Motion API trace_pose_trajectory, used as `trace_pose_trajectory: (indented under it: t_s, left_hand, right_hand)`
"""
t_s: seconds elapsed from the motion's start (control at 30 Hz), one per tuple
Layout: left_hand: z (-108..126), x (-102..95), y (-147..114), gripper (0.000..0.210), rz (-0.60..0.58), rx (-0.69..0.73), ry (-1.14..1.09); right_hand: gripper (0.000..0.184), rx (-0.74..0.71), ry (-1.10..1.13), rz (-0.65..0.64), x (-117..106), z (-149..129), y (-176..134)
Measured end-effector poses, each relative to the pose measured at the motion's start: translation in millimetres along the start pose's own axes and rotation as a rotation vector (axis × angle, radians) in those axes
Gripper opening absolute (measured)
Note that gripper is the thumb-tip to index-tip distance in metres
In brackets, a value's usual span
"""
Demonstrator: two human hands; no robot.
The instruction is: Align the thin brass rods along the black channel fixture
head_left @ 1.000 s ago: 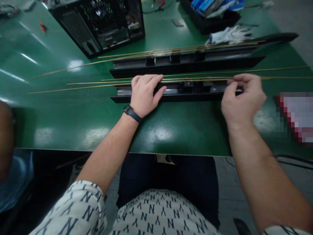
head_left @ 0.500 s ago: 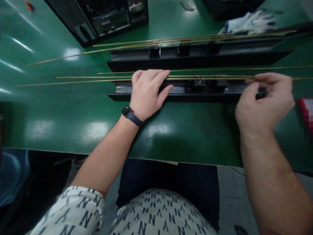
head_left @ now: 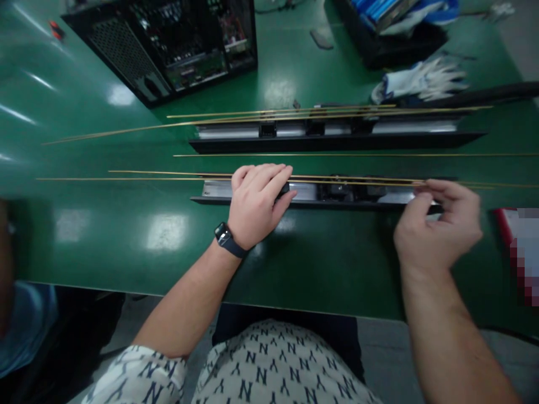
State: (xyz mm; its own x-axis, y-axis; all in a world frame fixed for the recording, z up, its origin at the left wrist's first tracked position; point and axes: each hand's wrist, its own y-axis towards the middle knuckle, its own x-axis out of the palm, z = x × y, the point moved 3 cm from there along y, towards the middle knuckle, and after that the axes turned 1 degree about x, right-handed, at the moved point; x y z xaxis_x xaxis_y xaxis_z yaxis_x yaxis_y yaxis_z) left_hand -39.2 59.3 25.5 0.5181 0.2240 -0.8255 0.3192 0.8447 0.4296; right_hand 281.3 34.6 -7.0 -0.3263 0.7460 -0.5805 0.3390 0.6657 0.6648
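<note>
My left hand [head_left: 261,205] lies over the left part of the near black-and-silver channel rail [head_left: 309,192], its fingers curled across the rail and a black block showing under the thumb side. My right hand [head_left: 438,224] is at the rail's right end, with thumb and fingers pinched on a thin brass-coloured rod [head_left: 155,179]. A second such rod [head_left: 147,172] runs beside it along the rail, under the left hand's fingers. More black blocks [head_left: 370,192] sit in the channel between my hands.
Behind lies a second rail [head_left: 229,131] with thin rods along it. A single rod [head_left: 337,155] lies between the rails. An open computer case [head_left: 126,53], gloves [head_left: 425,78], a black bin [head_left: 379,53] and a red-edged item [head_left: 505,230] stand around the green table [head_left: 126,235].
The view has tilted up, so the table and rails sit lower in the picture. My right hand has shifted slightly left along the rod. My left hand keeps its place on the rail.
</note>
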Motion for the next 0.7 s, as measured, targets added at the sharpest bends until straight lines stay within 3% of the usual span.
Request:
trace_pose_trajectory:
  t_s: [0.7]
  left_hand:
    - [-3.6,3.3,-1.5,0.038,0.080,0.071,0.027]
  right_hand:
    - [0.028,0.063,0.062,-0.071,1.1,-5.0,9.5]
